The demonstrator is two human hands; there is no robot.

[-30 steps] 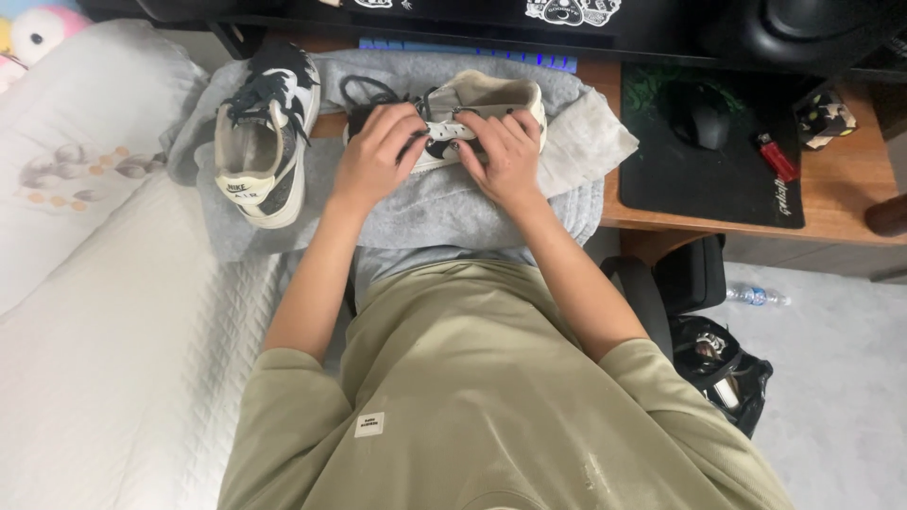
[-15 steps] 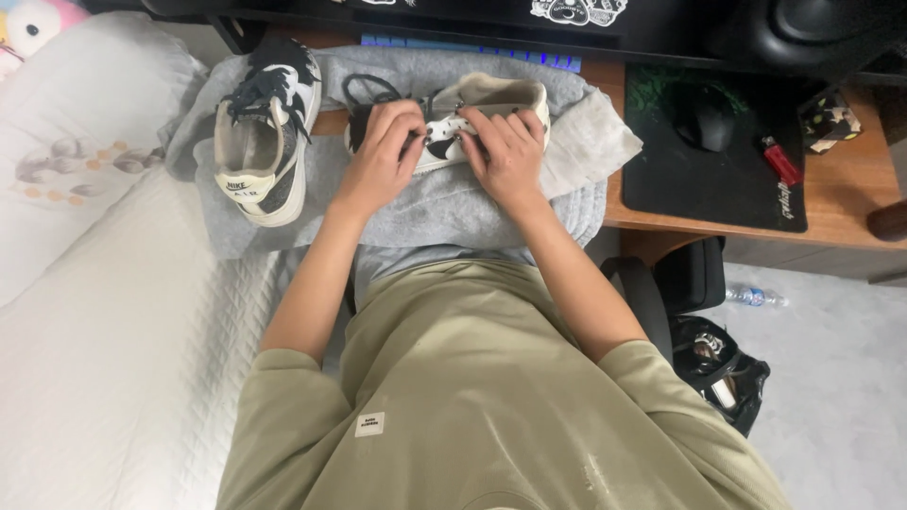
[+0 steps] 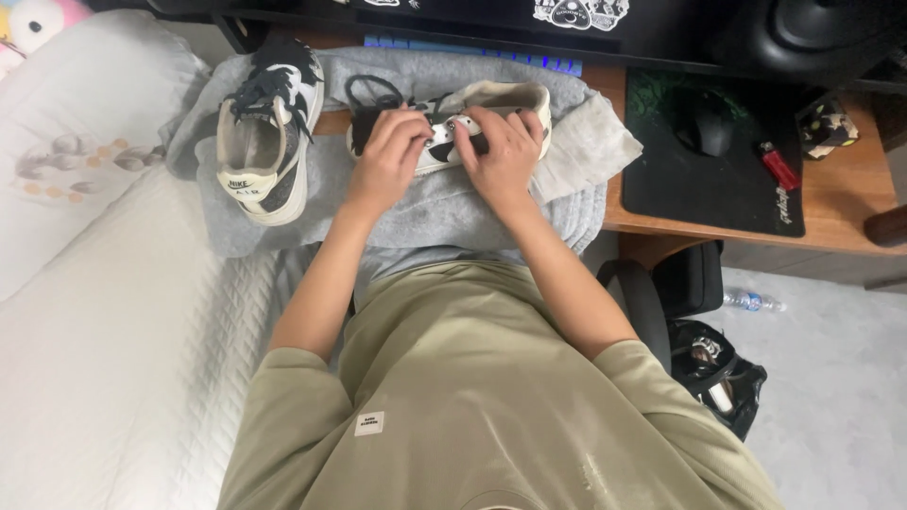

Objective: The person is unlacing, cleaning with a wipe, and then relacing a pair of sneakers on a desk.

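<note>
- Grey fleece cloth (image 3: pixel 406 203) covers the wooden desk (image 3: pixel 841 203) edge.
- Black-and-white laced sneaker (image 3: pixel 267 132) lies on the cloth, left.
- Cream low-top sneaker (image 3: pixel 501 99) lies on its side, mid-cloth.
- Left hand (image 3: pixel 387 156) and right hand (image 3: pixel 504 151) both grip this sneaker's lace area, fingers curled.

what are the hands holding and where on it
Both hands, left hand and right hand, grip the black-and-white sneaker lying on the grey cloth, at its laced middle, over the tongue.

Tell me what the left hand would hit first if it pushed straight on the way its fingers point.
The left hand points up-right across the sneaker; it would likely meet the right hand first.
</note>
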